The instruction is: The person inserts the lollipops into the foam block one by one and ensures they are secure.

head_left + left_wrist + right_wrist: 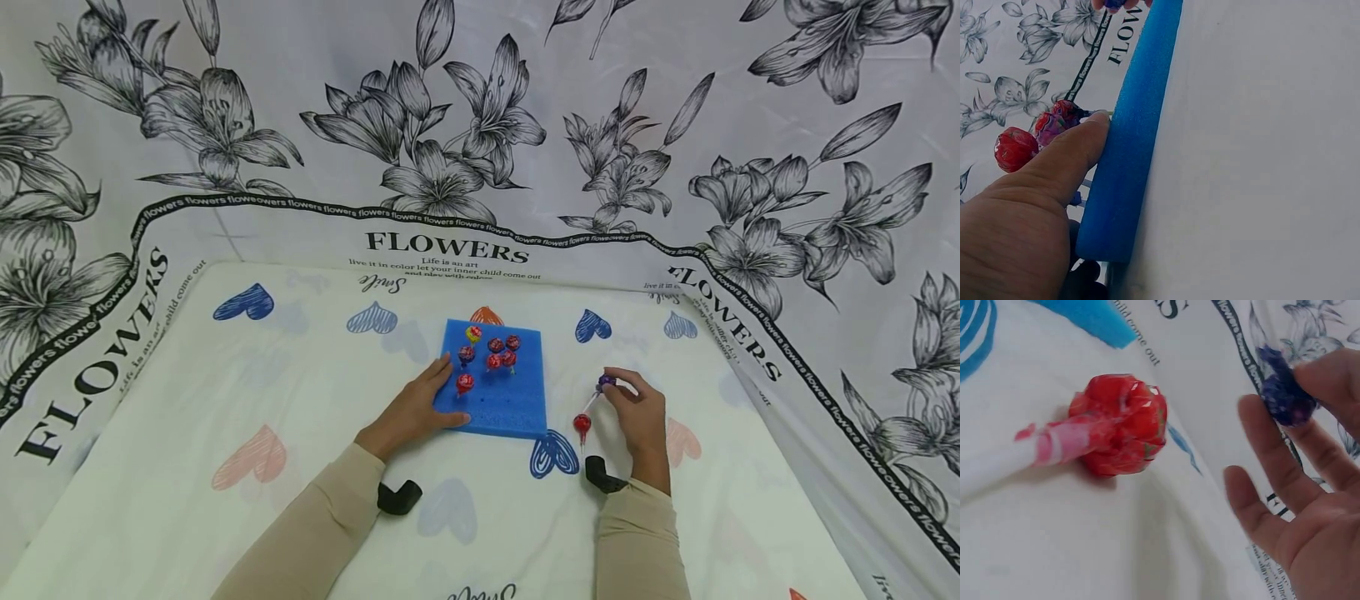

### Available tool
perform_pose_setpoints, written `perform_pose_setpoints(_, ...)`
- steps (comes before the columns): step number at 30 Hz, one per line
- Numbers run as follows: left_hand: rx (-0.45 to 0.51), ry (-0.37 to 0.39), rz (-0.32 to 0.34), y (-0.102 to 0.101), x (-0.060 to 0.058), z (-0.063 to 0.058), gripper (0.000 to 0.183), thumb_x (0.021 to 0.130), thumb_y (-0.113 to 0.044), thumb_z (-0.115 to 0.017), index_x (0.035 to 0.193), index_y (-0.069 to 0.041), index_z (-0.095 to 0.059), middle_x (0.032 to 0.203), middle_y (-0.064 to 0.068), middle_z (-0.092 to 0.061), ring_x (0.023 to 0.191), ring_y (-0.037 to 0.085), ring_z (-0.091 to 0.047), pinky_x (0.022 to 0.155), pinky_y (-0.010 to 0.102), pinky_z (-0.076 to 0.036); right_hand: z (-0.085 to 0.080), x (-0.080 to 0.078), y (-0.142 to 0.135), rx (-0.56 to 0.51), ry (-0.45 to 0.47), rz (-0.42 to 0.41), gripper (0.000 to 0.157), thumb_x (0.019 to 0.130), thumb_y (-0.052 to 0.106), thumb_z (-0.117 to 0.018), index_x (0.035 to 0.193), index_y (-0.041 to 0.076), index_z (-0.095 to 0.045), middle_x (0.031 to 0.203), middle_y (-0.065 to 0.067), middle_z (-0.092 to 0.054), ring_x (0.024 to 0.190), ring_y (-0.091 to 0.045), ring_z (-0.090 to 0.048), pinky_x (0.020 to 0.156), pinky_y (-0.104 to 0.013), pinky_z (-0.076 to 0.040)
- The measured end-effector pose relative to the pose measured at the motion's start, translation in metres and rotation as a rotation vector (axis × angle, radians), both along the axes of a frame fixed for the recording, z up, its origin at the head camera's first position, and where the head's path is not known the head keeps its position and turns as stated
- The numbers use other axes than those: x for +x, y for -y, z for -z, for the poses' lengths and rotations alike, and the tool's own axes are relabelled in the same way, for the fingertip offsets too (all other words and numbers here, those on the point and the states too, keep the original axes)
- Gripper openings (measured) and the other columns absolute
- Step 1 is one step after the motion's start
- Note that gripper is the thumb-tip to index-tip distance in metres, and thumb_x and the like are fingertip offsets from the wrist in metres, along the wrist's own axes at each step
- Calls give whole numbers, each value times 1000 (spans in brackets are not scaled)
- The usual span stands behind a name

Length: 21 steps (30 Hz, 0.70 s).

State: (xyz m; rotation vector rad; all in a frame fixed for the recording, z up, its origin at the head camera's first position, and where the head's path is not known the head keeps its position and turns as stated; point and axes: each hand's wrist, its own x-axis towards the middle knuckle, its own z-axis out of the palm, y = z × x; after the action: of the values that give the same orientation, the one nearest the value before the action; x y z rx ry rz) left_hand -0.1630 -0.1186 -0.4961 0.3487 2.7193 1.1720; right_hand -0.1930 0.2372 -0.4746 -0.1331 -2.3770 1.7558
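My right hand (636, 417) pinches a purple-wrapped lollipop (1286, 394) by its head between thumb and finger, to the right of the foam board. Just in front of that hand a red lollipop (582, 423) lies on the cloth; its white stick shows close up in the right wrist view. The left hand (414, 408) rests at the left side of a blue foam board (517, 408), thumb laid across its face and fingers along the edge. Several lollipops stand in the board, among them a yellow one (473, 334), a dark blue one (467, 354) and a red one (465, 382).
A white cloth (315, 375) with printed hearts covers the table. Behind it hangs a flower-printed curtain (262, 100). Black wrist-worn pieces (400, 497) stick out beside both sleeves. Small holes show in the front part of the board.
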Motion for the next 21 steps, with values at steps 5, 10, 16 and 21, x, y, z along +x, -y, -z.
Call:
perform_pose_setpoints(5, -3, 6, 0, 0, 1, 1, 99, 80, -50, -75, 153, -7, -24, 160, 3, -12, 144, 29, -12, 110, 49, -24, -10, 4, -1, -166, -47, 104, 23, 93, 9, -66, 115, 7, -71, 118, -11, -63, 101, -18, -64, 91, -22, -47)
perform_pose_setpoints(10, -2, 2, 2, 0, 2, 1, 100, 79, -51, -75, 153, -6, -24, 160, 4, -12, 144, 30, -12, 110, 50, -24, -20, 6, -2, -330, -178, 152, 26, 93, 9, -66, 117, 0, -68, 117, -18, -61, 99, -21, -64, 92, -24, -47)
perform_pose_setpoints(16, -6, 3, 1, 1, 1, 2, 100, 79, -52, -75, 153, -8, -23, 160, 3, -11, 144, 29, -12, 110, 48, -24, -44, 11, -1, -435, -260, 215, 34, 90, 7, -69, 123, 3, -66, 120, -17, -60, 109, -25, -60, 92, -26, -47)
perform_pose_setpoints(21, -6, -3, 4, 1, -1, 2, 100, 80, -53, -74, 153, -8, -23, 160, 3, -11, 144, 29, -12, 110, 48, -24, -67, 18, 3, -584, -311, 229, 36, 85, 8, -74, 119, -3, -67, 122, -21, -58, 112, -29, -58, 95, -29, -45)
